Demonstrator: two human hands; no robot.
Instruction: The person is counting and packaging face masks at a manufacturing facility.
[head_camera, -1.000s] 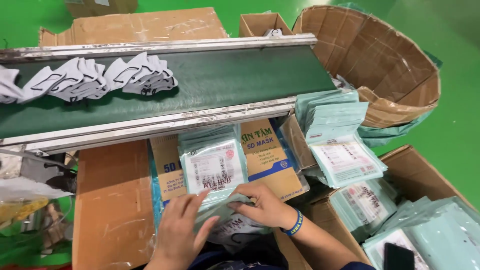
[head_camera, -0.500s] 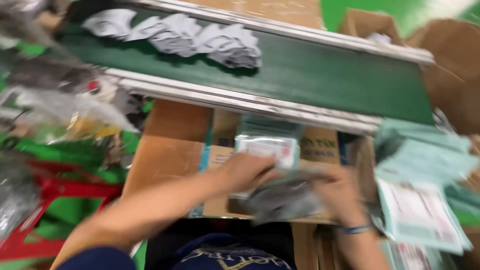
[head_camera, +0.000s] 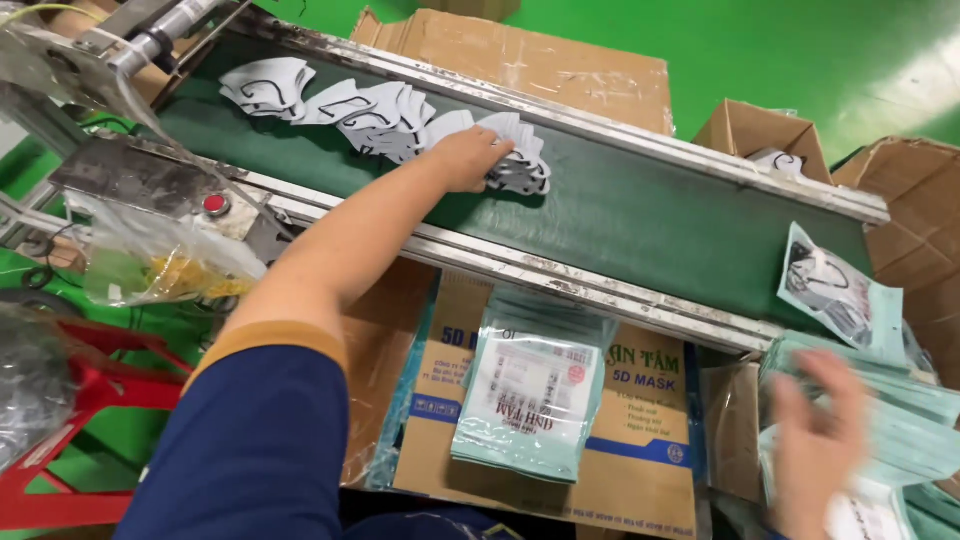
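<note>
Left hand (head_camera: 468, 158): stretched out over conveyor belt (head_camera: 640, 215), fingers curled down on white masks (head_camera: 385, 115), pinching edge of pile at its right end.
Masks: loose white pieces w/ black ear loops, spread in overlapped row along far side of belt, towards left end.
Right hand (head_camera: 818, 440): blurred, near bottom right; fingers look spread, over stack of pale green pouches (head_camera: 900, 415); cannot tell if touching or gripping.
Single pouch (head_camera: 835, 295): tilted, leaning at right end of belt, mask visible inside.
Pouch stack, middle (head_camera: 535, 395): flat on printed carton (head_camera: 640, 440), just below near rail of belt.
Near rail (head_camera: 560, 275): metal, scratched, runs diag. from left to right.
Red button (head_camera: 212, 204): on metal box at left end of belt.
Cardboard boxes (head_camera: 750, 135): behind far rail, open, on green floor (head_camera: 780, 50).
</note>
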